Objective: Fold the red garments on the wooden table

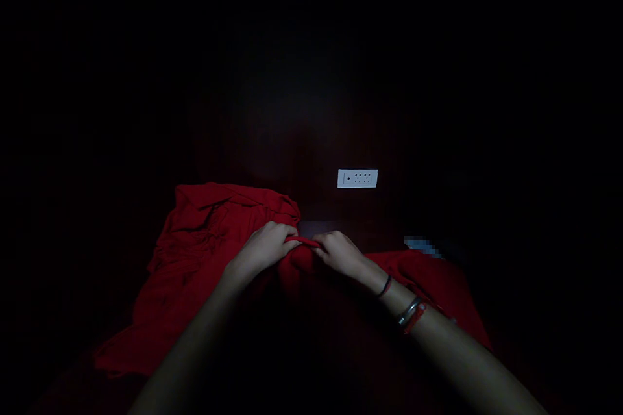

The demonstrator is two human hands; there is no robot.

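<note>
Both hands pinch the edge of a red cloth (302, 242), a short stretch of it pulled across between them. My left hand (268, 243) is closed on the left end of that edge, thumb toward the middle. My right hand (338, 251) grips it a little to the right, with bracelets on the wrist behind it. Below the hands the cloth hangs down into shadow. A heap of crumpled red fabric (195, 252) lies beside my left arm; whether it is the same piece I cannot tell.
More red fabric (438, 282) spreads out to the right, behind my right forearm. A white socket plate (357, 178) is on the dark reddish wall ahead. A blurred pale blue item (422, 246) lies at the right. Deep shadow hides most of the surroundings.
</note>
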